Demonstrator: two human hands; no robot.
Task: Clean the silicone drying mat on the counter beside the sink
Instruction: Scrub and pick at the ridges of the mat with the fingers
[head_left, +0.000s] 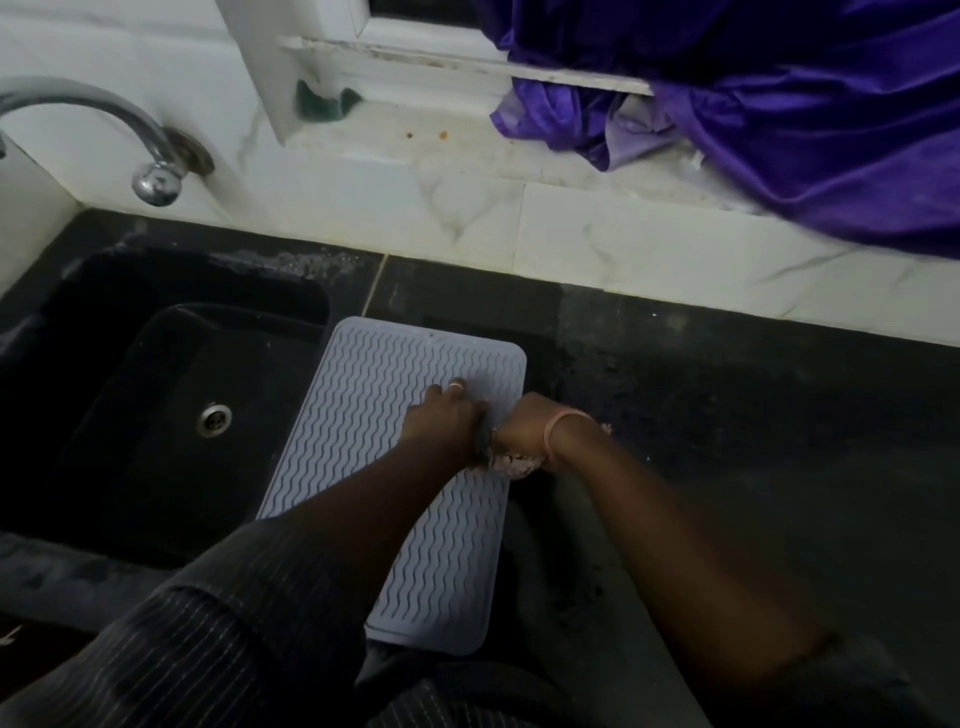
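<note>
I look down on a pale grey silicone drying mat (415, 467) lying flat on a dark stone counter (727, 467), its left edge just beside a black sink (156, 395). Both hands meet over the mat's upper right part. My right hand (524, 426), with a pink band at the wrist, is curled round a pale, wadded cloth (511, 462) and presses it onto the mat. My left hand (441, 421), ring on one finger, rests on the mat beside it; I cannot tell whether its fingers also pinch the cloth.

To wipe well, I judge the left hand should pin the mat so the soft silicone does not creep, while the cloth runs along the wavy raised ridges, not across them, to reach the grooves.

The mat is rectangular with rounded corners and matte. The counter looks speckled with grime. A curved chrome tap (104, 130) juts from white marbled tile (519, 223).
</note>
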